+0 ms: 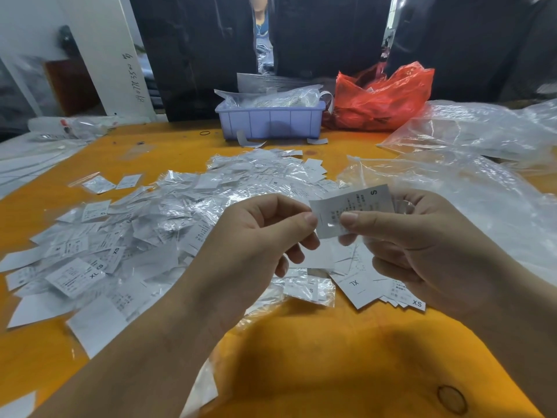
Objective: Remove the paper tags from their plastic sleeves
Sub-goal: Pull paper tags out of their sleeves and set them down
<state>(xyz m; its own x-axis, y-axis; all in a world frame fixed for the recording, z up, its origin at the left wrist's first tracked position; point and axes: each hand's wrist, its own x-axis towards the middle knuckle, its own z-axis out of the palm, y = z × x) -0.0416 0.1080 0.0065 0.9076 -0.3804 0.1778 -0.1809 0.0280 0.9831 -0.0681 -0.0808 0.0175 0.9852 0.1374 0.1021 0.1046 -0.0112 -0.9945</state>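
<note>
A white paper tag marked S (pixel 355 203) is held above the orange table (pixel 331 357), in the middle of the head view. My left hand (pixel 265 233) pinches its left edge between thumb and forefinger. My right hand (pixel 416 236) pinches the tag's lower middle with its thumb on top. I cannot tell whether a clear sleeve still wraps this tag. A wide heap of sleeved tags (pixel 168 218) spreads over the table to the left and behind my hands. Bare tags marked XL and XS (pixel 370 285) lie in a small pile under my right hand.
A lilac plastic bin (pixel 271 122) stuffed with clear bags stands at the back centre, with a red plastic bag (pixel 382 98) to its right. Large crumpled clear bags (pixel 470 164) cover the right side. A black rubber band (pixel 205 133) lies left of the bin.
</note>
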